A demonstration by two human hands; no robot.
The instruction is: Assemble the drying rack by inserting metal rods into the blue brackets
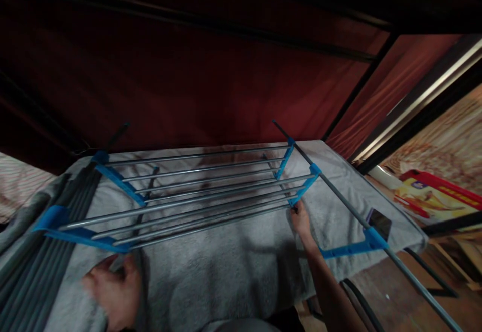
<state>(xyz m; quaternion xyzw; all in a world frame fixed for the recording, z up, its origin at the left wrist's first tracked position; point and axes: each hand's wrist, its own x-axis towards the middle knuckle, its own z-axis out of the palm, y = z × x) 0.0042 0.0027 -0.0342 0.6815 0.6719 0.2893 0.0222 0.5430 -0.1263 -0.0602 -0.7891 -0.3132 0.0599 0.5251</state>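
Observation:
A metal drying rack (203, 191) with grey rods and blue plastic brackets stands in front of me. A grey towel (226, 266) lies spread over its rods. My left hand (113, 289) is closed on the towel's near left edge, close to a blue bracket (79, 231). My right hand (300, 217) pinches the towel next to another blue bracket (305, 186) on the right side of the upper tier of rods.
A dark red cloth wall (211, 76) with black poles stands behind the rack. A dark phone-like object (379, 221) rests on the rack's right end. A red and yellow printed sheet (433, 196) lies at the right. A striped fabric (17, 184) shows at the left.

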